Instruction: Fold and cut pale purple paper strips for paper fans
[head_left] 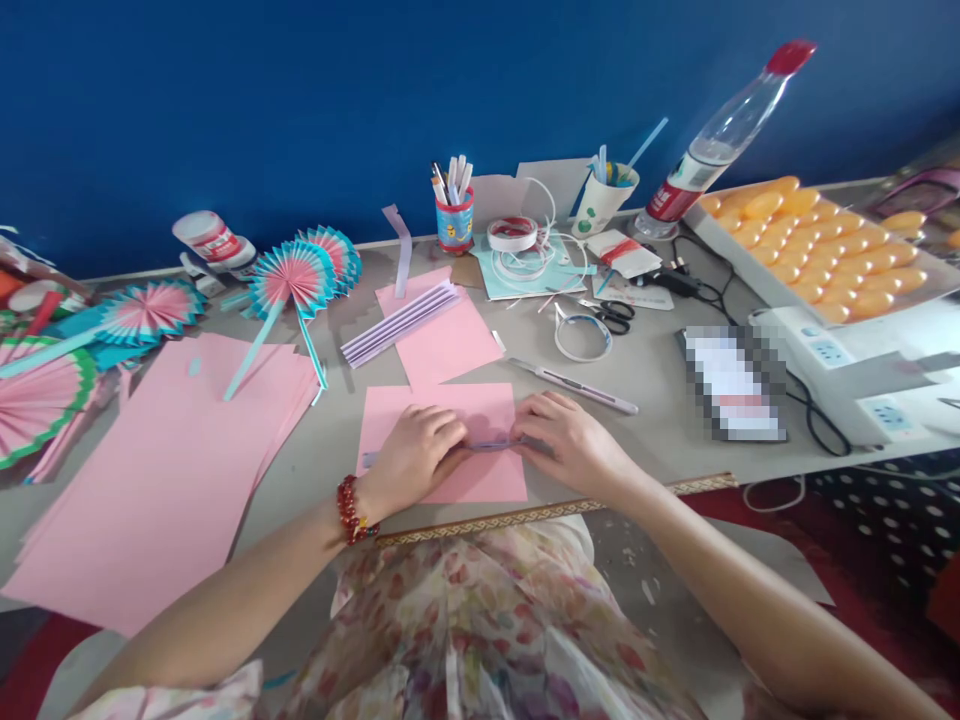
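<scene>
Both hands pinch a narrow purple paper strip (491, 446), folded thin, over a pink paper sheet (480, 485) near the table's front edge. My left hand (416, 450) is closed on the strip's left part, and a bit of purple sticks out at that hand's far side. My right hand (570, 440) grips the other end; the fingers of both hands partly hide the strip. Just beyond lies a pleated purple paper (401, 322) on another pink sheet (450, 345). A craft knife (585, 387) rests beyond my right hand.
A stack of pink paper (150, 480) and several pleated fans (292, 275) lie left. At the back stand a pen cup (454, 222), a paper cup (604, 200) and a bottle (694, 170). Scissors (611, 315), a tape roll (583, 338), a phone (731, 385) and a balloon tray (817, 245) lie right.
</scene>
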